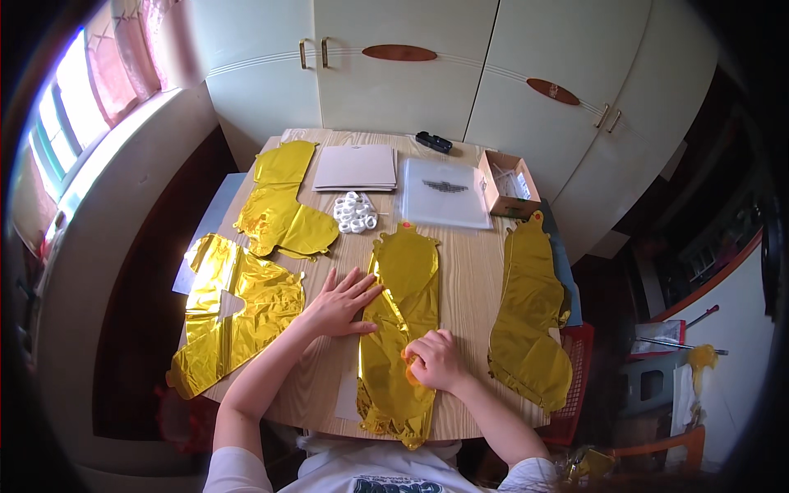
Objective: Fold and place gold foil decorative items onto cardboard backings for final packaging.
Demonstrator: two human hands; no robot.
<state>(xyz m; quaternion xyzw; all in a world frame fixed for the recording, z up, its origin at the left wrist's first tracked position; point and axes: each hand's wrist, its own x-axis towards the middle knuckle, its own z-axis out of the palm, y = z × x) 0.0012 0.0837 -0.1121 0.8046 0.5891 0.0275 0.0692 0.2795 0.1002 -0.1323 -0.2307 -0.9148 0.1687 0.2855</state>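
Observation:
A flat gold foil balloon (403,263) lies lengthwise before me on the wood-grain table (468,329), partly folded along its length. My left hand (341,304) rests on its left edge with the fingers spread. Against the lower middle of the foil presses my right hand (436,360), its fingers curled closed. A bit of orange shows at those fingers; what it is, I cannot make out. To the left lie a creased, shiny gold foil balloon (263,300) and, farther back, a boot-shaped gold foil balloon (275,201). Another gold foil balloon (526,320) lies at the right edge.
Behind the middle balloon sit a pile of white rings (355,213), a stack of pale cards (355,168) and clear plastic bags (444,197). At the back right are an open cardboard box (526,204) and a black object (433,142). White cabinets (403,90) stand behind the table.

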